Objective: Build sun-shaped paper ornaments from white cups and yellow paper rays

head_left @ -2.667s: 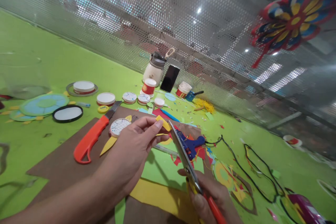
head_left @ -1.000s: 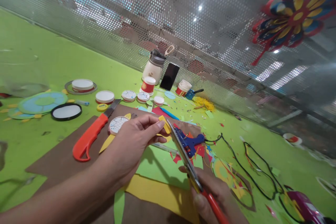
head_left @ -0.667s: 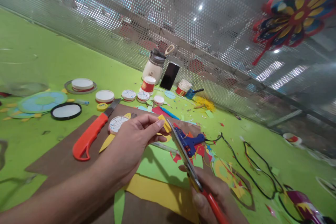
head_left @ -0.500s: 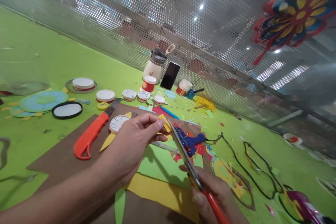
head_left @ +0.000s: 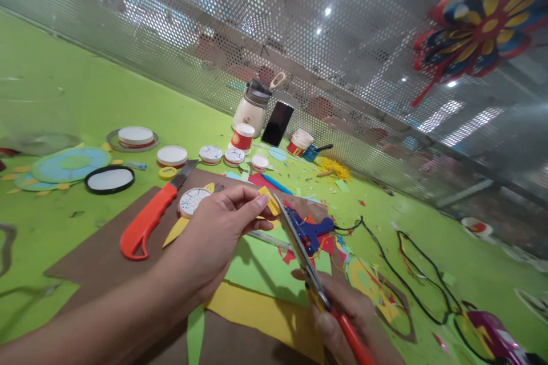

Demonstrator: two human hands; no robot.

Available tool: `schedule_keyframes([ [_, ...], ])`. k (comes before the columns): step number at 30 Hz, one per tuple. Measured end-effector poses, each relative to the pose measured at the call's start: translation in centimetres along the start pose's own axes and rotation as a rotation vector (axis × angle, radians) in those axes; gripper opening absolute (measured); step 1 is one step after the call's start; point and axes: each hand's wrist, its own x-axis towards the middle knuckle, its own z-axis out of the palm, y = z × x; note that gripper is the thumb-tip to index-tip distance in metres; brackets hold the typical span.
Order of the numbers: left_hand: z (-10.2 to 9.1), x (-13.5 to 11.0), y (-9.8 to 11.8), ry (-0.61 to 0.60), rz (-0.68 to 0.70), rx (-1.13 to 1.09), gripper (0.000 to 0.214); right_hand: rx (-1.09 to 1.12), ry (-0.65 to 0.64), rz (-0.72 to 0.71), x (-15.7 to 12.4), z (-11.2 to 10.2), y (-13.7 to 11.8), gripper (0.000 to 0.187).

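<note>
A small piece of yellow paper (head_left: pixel 269 201) is pinched between the thumb and fingers of my left hand (head_left: pixel 226 228). My right hand (head_left: pixel 342 313) grips red-handled scissors (head_left: pixel 302 254), whose blade tips lie against the right edge of that paper. Whether the blades are parted is hard to make out. Behind the scissors lies a blue glue gun (head_left: pixel 314 232). Under my hands are a green paper sheet (head_left: pixel 265 274) and a yellow paper strip (head_left: pixel 274 319). A white lid (head_left: pixel 194 202) with pen lines sits left of my left hand, yellow petal shapes beside it.
An orange-handled knife (head_left: pixel 149 219) rests on brown board (head_left: pixel 98 251), blade exposed. Several lids, a red-and-white tub (head_left: pixel 242 138), a jar (head_left: pixel 252 108) and a phone (head_left: pixel 278 122) stand farther back. A black cable (head_left: pixel 385 265) loops across the right side among paper scraps.
Almost nothing differs. Both hands, the yellow paper and the scissors stay in nearly the same place.
</note>
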Motion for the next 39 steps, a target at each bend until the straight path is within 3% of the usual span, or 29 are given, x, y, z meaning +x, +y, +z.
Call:
schedule_keyframes([
  [7, -0.2, 0.1, 0.0, -0.009, -0.010, -0.002, 0.012, -0.056, 0.015, -0.020, -0.4, 0.4, 1.7, 0.053],
  [18, -0.3, 0.2, -0.1, -0.018, -0.009, -0.016, 0.012, -0.038, -0.091, -0.008, -0.4, 0.0, 2.0, 0.055],
  [28, -0.4, 0.4, -0.3, -0.031, 0.010, -0.003, 0.012, -0.017, -0.037, -0.002, -0.9, 0.2, 2.3, 0.051],
  [39, -0.7, 0.5, -0.1, -0.114, -0.060, 0.028, 0.016, 0.085, -0.021, 0.206, 0.0, -0.2, 0.2, 0.052],
])
